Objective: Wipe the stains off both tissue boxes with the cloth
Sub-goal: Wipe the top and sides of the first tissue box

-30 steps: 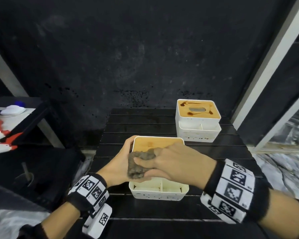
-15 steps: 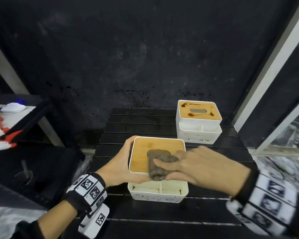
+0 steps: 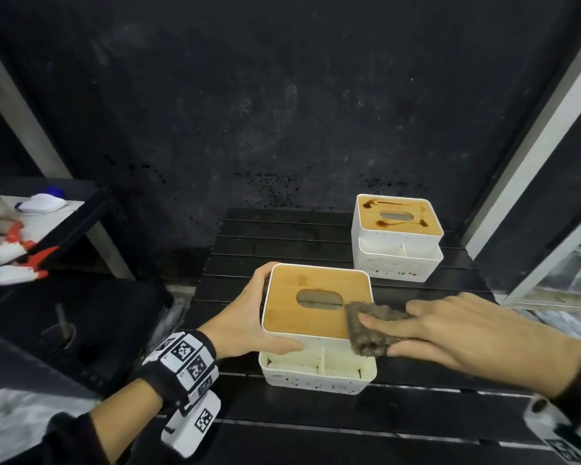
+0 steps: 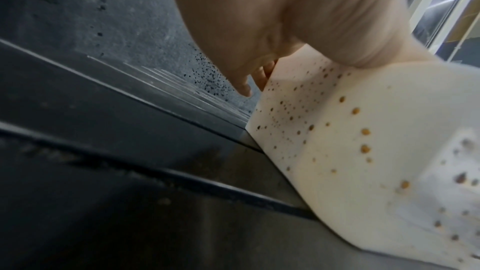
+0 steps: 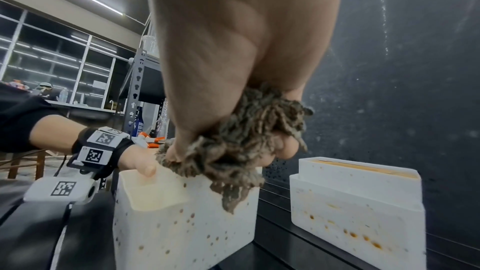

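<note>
The near tissue box is white with a bamboo lid and an oval slot. My left hand grips its left side, thumb on the front rim and fingers at the back corner. Brown specks dot its white walls. My right hand holds a brown shaggy cloth against the lid's right front corner, thumb curled under it. The far tissue box stands at the back right, with dark brown streaks around its slot and orange spots on its front.
Both boxes stand on a black slatted table against a dark speckled wall. To the left, a lower white shelf carries red-and-white tools and a white object. A white frame post rises at the right.
My right hand has dragged the cloth from the lid's left front across to its right front corner, uncovering the slot. The left hand has kept its grip on the box.
</note>
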`<state>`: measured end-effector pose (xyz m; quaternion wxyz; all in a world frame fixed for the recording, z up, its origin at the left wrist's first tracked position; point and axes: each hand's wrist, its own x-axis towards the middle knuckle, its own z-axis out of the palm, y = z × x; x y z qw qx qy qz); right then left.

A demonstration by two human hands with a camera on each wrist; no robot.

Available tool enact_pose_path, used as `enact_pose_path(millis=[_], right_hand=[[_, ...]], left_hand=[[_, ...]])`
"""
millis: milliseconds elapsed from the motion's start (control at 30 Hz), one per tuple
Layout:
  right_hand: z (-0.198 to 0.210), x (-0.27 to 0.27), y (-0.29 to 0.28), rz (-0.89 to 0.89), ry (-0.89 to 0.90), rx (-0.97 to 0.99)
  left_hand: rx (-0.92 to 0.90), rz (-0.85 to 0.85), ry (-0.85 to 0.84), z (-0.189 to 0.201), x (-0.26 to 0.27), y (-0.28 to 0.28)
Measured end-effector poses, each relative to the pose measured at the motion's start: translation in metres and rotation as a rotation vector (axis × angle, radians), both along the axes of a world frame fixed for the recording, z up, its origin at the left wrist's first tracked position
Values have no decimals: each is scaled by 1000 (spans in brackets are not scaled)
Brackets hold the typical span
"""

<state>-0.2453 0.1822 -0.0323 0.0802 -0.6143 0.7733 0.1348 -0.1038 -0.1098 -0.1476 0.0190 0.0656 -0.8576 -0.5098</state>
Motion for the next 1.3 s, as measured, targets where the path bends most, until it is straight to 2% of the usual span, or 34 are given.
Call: enact_pose_path(millis=[300,400,533,667,933,1033,1133,1200,1300], right_hand=[[-18,-38,-26,-45,69,-225],[-18,-28,-23,-53,102,-203],[-11,-3,-5,-44,-17,-113],[-7,16,-2,-22,-18,-81],[-25,39,-72,199,111,-257],[-24,42,-91,219,59,-236],[-15,35,-86,241,30,-283],[-8,34,-71,211,49,-234],[-10,16,-38,158,-61,-145]], left_hand=[[-41,2,9,0,-1,0],[-49,-4,-2,-1,-1,-1],[-49,-13,1,-1,-2,-1],[-44,-13,5,-1,-2,-2],[-25,-4,12,-5,-2,-2],[-34,-31,20,-6,-2,-3],[-18,-12,38,-6,-2,-2],[-3,7,43,-6,-2,0],[20,12,47,-4,-1,2]])
